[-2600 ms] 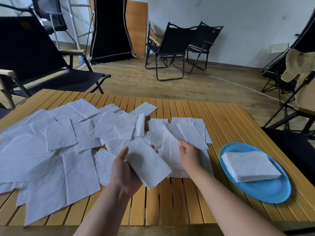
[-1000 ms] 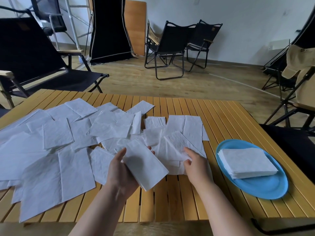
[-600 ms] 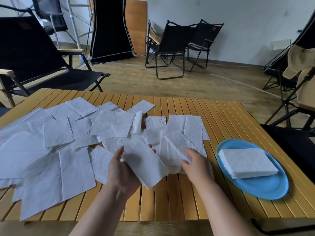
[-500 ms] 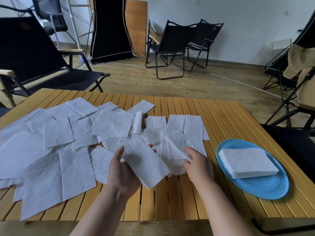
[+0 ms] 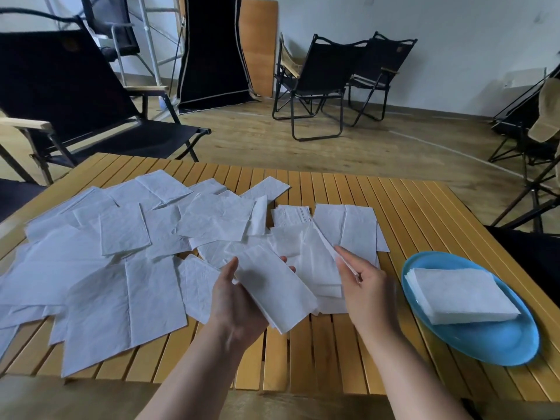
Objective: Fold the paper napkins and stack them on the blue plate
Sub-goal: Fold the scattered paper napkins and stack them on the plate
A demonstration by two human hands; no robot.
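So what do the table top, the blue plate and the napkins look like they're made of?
Table top: narrow slats with gaps, yellowish wood or bamboo look, satin sheen. Blue plate: smooth, uniform colour, probably plastic. Napkins: thin white tissue paper, creased, faintly textured.

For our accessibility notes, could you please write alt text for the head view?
The left hand holds a folded napkin while the right hand pinches the edge of another napkin over a slatted table. Loose napkins cover its left side; a blue plate on the right holds a folded stack.
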